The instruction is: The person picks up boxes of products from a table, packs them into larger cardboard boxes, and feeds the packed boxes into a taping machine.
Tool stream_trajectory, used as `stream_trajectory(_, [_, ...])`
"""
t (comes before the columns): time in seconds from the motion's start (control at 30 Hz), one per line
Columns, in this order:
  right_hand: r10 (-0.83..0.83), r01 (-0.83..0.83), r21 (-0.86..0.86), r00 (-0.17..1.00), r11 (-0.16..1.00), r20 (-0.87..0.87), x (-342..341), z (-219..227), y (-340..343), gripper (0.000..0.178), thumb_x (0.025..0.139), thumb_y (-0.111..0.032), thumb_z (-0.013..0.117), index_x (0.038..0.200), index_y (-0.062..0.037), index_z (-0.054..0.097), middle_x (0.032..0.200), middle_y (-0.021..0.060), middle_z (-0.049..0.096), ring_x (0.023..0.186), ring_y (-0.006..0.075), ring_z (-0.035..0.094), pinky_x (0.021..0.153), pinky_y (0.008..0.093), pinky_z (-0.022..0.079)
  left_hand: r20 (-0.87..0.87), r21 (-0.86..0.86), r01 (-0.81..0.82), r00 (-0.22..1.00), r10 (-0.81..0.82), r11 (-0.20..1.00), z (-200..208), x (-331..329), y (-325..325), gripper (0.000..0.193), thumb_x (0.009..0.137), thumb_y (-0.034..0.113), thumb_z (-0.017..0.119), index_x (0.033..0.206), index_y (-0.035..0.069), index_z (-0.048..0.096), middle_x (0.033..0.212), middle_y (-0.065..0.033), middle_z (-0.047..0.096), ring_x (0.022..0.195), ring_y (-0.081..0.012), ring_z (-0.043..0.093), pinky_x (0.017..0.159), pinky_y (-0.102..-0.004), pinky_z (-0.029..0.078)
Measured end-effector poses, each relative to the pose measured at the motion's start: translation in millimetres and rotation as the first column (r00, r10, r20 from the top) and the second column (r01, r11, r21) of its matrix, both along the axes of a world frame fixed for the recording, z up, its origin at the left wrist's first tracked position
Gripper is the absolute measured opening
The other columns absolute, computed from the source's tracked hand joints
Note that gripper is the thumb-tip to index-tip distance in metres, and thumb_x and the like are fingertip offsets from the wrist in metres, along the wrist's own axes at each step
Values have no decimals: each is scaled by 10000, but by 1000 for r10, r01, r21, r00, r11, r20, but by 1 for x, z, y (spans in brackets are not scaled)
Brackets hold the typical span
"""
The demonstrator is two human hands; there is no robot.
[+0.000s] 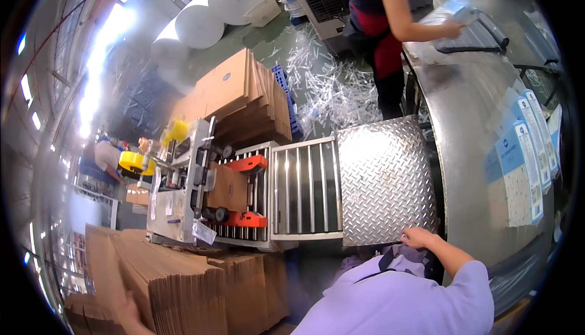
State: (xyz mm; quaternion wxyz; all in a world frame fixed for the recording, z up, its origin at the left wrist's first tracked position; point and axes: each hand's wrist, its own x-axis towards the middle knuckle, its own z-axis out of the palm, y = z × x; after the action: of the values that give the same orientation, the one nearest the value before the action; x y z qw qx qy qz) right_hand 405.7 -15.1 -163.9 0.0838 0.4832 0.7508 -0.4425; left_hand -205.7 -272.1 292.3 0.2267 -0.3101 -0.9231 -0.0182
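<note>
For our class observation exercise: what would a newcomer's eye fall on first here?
Probably the shiny diamond-patterned metal plate, right of centre, with the person's right hand at its near edge. Next, the bright yellow roll by the machine at left. Below, flattened cartons stand packed beside the blurred left hand.

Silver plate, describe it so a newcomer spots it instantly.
Find the roller conveyor mid-picture. Right of it lies the silver plate, the right hand at its near edge. Its raised tread pattern sets it apart from the smooth table farther right.
</note>
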Motion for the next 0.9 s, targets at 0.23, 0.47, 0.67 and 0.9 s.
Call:
stream_trajectory(0.23, [-296,431,198,825,880,-481,-30,22,20,293,805,-192,509,1037,-16,536,871,173,596,798,303,583,719,366,456,-914,-148,426,286,-288,892,96,122,167,214,823,276,548,898,81,597,816,-52,602,684,-226,565,605,-303,456])
stream_trajectory(0.47, [206,451,540,601,711,-773,-106,175,52,759,684,-334,705,1248,12,332,1264,226,360,1186,351,342,997,395,265,-612,-74,996,-9,-791,45,89,387,286,258,802,282,613,701,56,543,604,-23,499,508,-119,437,483,-209,346])
stream_trajectory(0.67, [-110,685,628,703,370,-702,-48,184,43,300,591,-135,746,823,-81,563,725,51,613,637,219,598,602,316,466,-298,868,496,557,-775,23,-8,226,372,349,891,316,423,721,24,512,646,-31,503,533,-129,430,498,-278,378])
stream_trajectory(0.9, [-107,269,933,962,238,-250,-10,209,59,211,661,-232,640,664,-86,487,575,26,504,560,181,534,484,295,375,-344,428,843,485,-804,325,-237,178,391,146,815,155,485,857,31,549,796,-104,529,805,-257,498,791,-400,338])
